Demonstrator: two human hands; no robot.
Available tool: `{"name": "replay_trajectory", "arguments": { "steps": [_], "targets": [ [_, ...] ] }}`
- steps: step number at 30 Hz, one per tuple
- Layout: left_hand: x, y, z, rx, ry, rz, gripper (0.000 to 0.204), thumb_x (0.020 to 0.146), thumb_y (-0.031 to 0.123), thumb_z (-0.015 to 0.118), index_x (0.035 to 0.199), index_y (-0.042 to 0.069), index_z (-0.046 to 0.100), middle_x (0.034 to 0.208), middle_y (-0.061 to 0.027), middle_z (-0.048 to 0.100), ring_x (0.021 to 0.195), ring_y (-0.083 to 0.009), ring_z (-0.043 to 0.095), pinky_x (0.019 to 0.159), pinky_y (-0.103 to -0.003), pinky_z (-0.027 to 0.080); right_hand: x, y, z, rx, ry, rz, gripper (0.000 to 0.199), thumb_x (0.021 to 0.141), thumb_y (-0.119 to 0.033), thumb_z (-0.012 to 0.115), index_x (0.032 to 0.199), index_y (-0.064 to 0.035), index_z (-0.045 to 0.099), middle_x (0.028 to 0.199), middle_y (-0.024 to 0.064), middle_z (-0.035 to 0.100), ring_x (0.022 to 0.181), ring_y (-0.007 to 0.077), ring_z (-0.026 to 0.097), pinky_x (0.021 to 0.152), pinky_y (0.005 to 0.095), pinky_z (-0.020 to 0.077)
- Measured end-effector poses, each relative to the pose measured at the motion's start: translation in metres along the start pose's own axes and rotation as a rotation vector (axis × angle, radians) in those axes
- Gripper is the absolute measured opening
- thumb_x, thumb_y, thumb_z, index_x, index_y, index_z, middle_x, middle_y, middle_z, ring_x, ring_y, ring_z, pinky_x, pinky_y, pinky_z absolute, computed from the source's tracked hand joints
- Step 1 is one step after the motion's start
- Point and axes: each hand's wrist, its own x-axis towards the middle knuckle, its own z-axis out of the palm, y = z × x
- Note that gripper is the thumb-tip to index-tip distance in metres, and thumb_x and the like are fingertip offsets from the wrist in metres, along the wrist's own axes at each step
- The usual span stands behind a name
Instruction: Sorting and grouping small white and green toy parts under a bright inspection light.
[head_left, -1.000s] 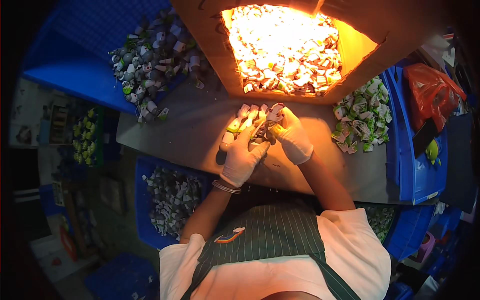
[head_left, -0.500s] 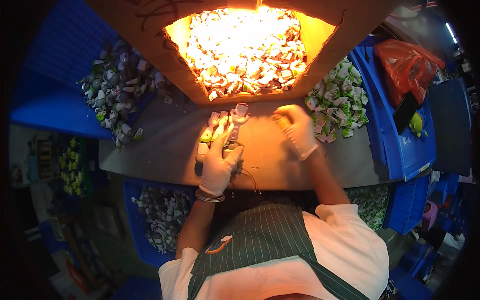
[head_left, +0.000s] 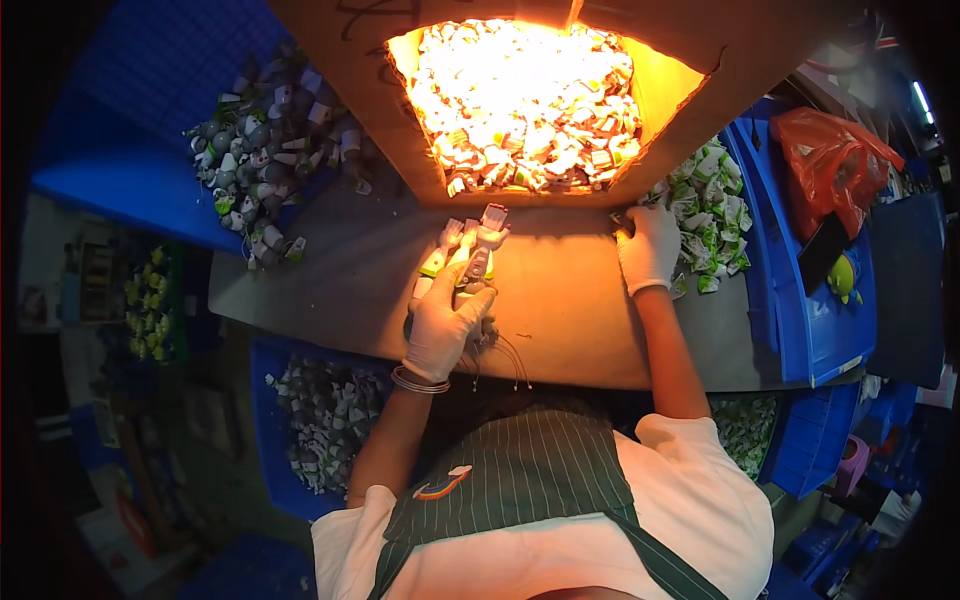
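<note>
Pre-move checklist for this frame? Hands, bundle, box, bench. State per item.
1. Left hand, white-gloved, closed around the fanned bundle of small white-and-green packets: ok.
2. Right hand, white-gloved, at the lower right lip of the lit cardboard box; whether it grips a piece: cannot tell.
3. Box holds a heap of small pale packets within reach: ok.
4. Grey bench top bare between the two hands: ok.
5. Thin loose strands hang at the bench edge by the left hand; whether they snag: cannot tell.
6. Pile of green-and-white packets lies beside the right hand, in the blue bin: ok.
</note>
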Motion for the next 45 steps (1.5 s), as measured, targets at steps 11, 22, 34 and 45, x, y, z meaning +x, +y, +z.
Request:
{"name": "replay_trajectory", "arguments": {
  "steps": [11,22,34,45],
  "targets": [
    [0.003,0.013,0.003,-0.076,-0.048,-0.043,0.035,0.087,0.010,0.068,0.119,0.004,0.055,0.087,-0.0008,0.060,0.064,-0.0072,0.059,0.054,-0.022,0.049,-0.012,-0.047,-0.028,0.775,-0.429,-0.094,0.016,0.081,0.007,0.063,0.095,-0.0016,0.060,0.094,0.0065,0.063,0.085,0.0161,0.062,0.074,0.0278,0.0507],
    [-0.004,0.002,-0.003,0.181,0.089,0.249,0.049,0.079,0.013,0.076,0.122,0.003,0.057,0.116,-0.0143,0.059,0.106,-0.0230,0.057,0.092,-0.036,0.047,-0.035,-0.134,-0.022,1.626,-0.741,0.268,0.020,0.086,0.001,0.066,0.104,-0.0020,0.059,0.103,0.0060,0.062,0.093,0.0135,0.060,0.081,0.0275,0.0503],
    [0.002,-0.011,-0.017,0.264,0.084,0.257,0.058,0.073,0.015,0.077,0.126,0.006,0.054,0.116,-0.0156,0.058,0.106,-0.0293,0.056,0.094,-0.038,0.046,-0.026,-0.154,-0.041,1.638,-0.848,0.418,0.044,0.082,-0.008,0.073,0.122,-0.0045,0.053,0.100,0.0026,0.063,0.089,0.0109,0.059,0.074,0.0233,0.0462],
    [-0.011,0.015,-0.015,0.488,-0.004,0.276,0.055,0.071,0.013,0.076,0.124,0.008,0.060,0.125,-0.0170,0.058,0.116,-0.0356,0.052,0.099,-0.042,0.042,-0.033,-0.147,-0.030,1.706,-0.967,0.494,0.034,0.080,-0.013,0.077,0.108,-0.0046,0.061,0.093,-0.0004,0.064,0.084,0.0083,0.058,0.074,0.0234,0.0448]
  ]
}}
